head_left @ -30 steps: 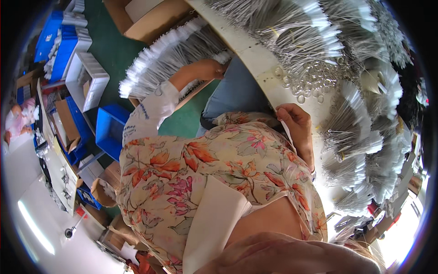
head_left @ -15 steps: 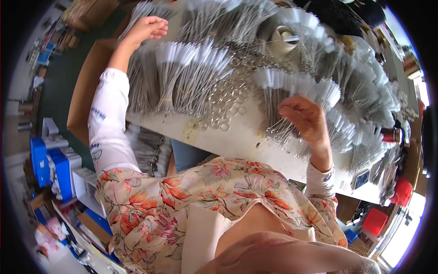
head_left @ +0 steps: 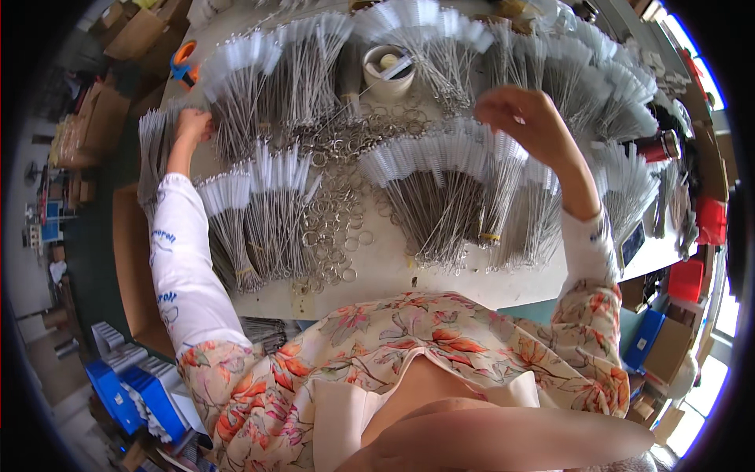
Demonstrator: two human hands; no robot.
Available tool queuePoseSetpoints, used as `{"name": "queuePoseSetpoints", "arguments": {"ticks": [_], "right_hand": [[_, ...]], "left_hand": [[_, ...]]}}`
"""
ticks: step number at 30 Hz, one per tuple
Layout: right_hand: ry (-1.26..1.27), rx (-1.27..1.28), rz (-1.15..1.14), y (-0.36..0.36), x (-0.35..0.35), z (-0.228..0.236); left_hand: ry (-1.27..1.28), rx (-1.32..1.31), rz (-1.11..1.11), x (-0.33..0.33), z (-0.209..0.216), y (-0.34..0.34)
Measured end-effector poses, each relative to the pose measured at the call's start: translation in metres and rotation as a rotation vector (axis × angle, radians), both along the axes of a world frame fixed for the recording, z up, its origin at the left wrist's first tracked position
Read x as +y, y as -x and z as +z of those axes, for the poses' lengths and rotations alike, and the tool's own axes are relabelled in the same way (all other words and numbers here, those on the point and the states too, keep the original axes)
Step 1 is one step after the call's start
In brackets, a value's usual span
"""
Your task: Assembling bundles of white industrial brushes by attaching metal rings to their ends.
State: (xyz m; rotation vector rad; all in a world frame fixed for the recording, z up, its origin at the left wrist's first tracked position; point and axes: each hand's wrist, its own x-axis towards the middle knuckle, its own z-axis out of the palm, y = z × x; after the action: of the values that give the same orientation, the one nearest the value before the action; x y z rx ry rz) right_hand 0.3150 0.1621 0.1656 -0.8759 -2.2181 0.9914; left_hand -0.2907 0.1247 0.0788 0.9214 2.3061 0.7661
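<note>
My left hand (head_left: 193, 127) is at the table's left side with its fingers curled in, between a bundle of thin wire-handled brushes (head_left: 151, 153) at the edge and another brush bundle (head_left: 236, 98) on its right. What its fingers hold, if anything, is hidden. My right hand (head_left: 528, 118) is over the brush bundles at the right, fingers bent towards the thumb and a small gap showing between them. Its fingertips are slightly blurred, and I cannot make out anything in them. Below it lies a banded bundle of white-bristled brushes (head_left: 497, 185).
Loose metal rings (head_left: 334, 236) are scattered mid-table between the brush rows. A white round tub (head_left: 389, 75) stands behind them. Orange-handled scissors (head_left: 184, 64) lie at the far left. An open cardboard box (head_left: 134, 267) is beside the table; a dark phone-like device (head_left: 631, 244) is at right.
The view has shifted, showing more of the table. My left hand has come down beside the left-edge brushes and its fingers have curled in. My right hand has moved farther over the table.
</note>
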Motion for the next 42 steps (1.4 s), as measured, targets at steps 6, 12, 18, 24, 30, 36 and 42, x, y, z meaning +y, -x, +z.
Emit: {"name": "queuePoseSetpoints", "arguments": {"ticks": [6, 12, 18, 24, 30, 36, 42], "right_hand": [[-0.258, -0.194, -0.106, 0.030, 0.091, -0.015], [-0.166, -0.287, -0.237, 0.078, 0.135, -0.038], [-0.197, -0.254, -0.366, 0.087, 0.149, -0.074], [-0.400, 0.247, -0.597, 0.050, 0.127, 0.007], [-0.265, 0.478, -0.557, -0.066, 0.154, -0.003], [-0.270, -0.061, -0.717, -0.068, 0.176, -0.089], [-0.159, -0.331, -0.649, -0.039, 0.169, -0.092]], "left_hand": [[-0.047, 0.165, 0.073, -0.018, 0.035, -0.035], [-0.531, 0.055, 0.291, -0.034, 0.080, -0.047], [-0.570, 0.007, -0.199, -0.009, 0.121, -0.177], [-0.109, 0.609, -0.520, 0.028, 0.060, -0.252], [-0.135, 0.764, -0.530, 0.033, 0.043, -0.244], [-0.547, 0.402, -0.376, 0.037, 0.049, -0.219], [-0.924, 0.049, -0.101, 0.015, 0.137, -0.218]]}}
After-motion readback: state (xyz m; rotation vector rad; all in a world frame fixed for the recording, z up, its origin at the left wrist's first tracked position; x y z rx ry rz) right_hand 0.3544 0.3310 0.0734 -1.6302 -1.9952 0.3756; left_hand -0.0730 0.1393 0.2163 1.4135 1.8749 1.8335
